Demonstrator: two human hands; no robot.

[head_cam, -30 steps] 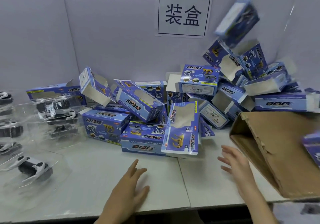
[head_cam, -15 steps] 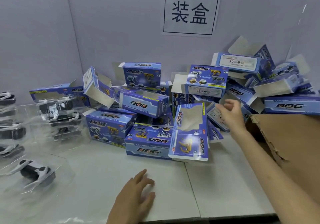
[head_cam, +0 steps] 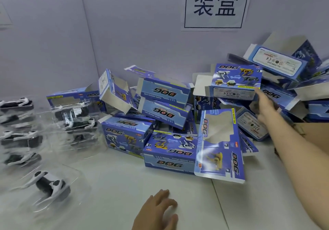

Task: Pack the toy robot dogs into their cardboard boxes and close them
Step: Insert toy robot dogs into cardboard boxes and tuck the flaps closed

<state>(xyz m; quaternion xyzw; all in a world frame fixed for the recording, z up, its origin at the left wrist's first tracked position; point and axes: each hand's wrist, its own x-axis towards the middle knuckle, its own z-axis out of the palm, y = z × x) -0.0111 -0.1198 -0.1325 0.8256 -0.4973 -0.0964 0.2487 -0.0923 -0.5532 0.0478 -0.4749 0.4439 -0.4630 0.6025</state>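
Several blue "DOG" cardboard boxes lie heaped against the back wall, most with open flaps. One box [head_cam: 235, 82] sits high in the heap with its picture side up. My right hand [head_cam: 265, 106] is stretched into the heap, its fingers straight, the fingertips at that box's lower right corner. Another box [head_cam: 219, 146] leans upright at the front of the heap. My left hand [head_cam: 157, 210] rests flat on the white table [head_cam: 115, 185]. Black and white toy robot dogs in clear plastic trays, one nearest me [head_cam: 50, 185], lie along the left side.
A brown cardboard carton [head_cam: 315, 137] stands at the right edge behind my right forearm. A paper sign [head_cam: 215, 4] with two characters hangs on the grey wall. More trayed dogs [head_cam: 76, 121] are stacked beside the leftmost boxes.
My right hand has reached further up into the heap, towards the high picture-side box. The view has moved closer. My left hand has stayed on the table.
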